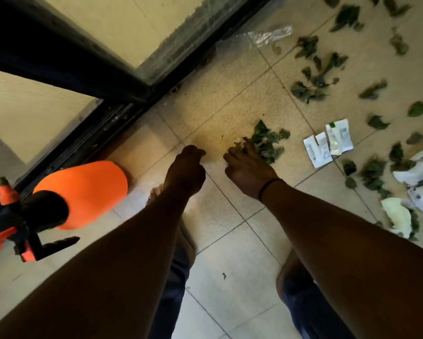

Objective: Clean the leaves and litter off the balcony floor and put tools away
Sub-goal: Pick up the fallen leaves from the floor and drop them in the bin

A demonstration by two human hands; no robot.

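At the far left an orange spray bottle lies on its side on the tiled floor, its black and orange trigger head toward the left edge, beside the dark door track that runs diagonally up to the right.

Right of the bottle, the left hand reaches down over the floor with its fingers curled in; its grip looks closed with nothing in it, though the hand is in shadow and this is hard to be sure of. A bare foot shows partly under that forearm.

Just beside it, the right hand, with a thin dark band on the wrist, rests its fingers on a small pile of green leaves. The fingers bend round the near edge of the pile, so its grip is clamped on the leaves, and the pile sits on the floor, touching the fingertips.

Farther right, two or three small white packets lie flat on the tiles, overlapping each other. A clear plastic wrapper lies near the top, close to the door track. More loose leaves are scattered over the upper right of the floor, well apart from the pile. At the right edge lie crumpled white papers with leaves among them.
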